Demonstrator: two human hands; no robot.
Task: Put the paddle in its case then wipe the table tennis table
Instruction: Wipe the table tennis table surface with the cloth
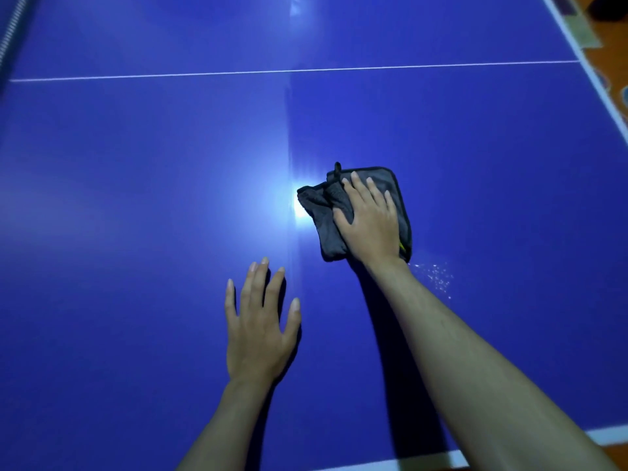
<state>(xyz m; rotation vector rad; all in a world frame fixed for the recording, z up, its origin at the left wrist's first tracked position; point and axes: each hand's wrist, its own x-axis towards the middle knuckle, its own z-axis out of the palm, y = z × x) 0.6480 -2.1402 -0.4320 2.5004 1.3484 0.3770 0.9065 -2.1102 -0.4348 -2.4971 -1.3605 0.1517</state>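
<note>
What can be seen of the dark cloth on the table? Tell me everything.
The cloth is dark grey, soft and towel-like, folded into a rough square with a stitched edge and a small hanging loop at its far corner. Its left side is bunched and wrinkled; a speck of yellow shows at the near right corner. It lies flat on the blue table, right of the bright glare, pressed under the open right hand. Pale specks dot the table near its right corner.
</note>
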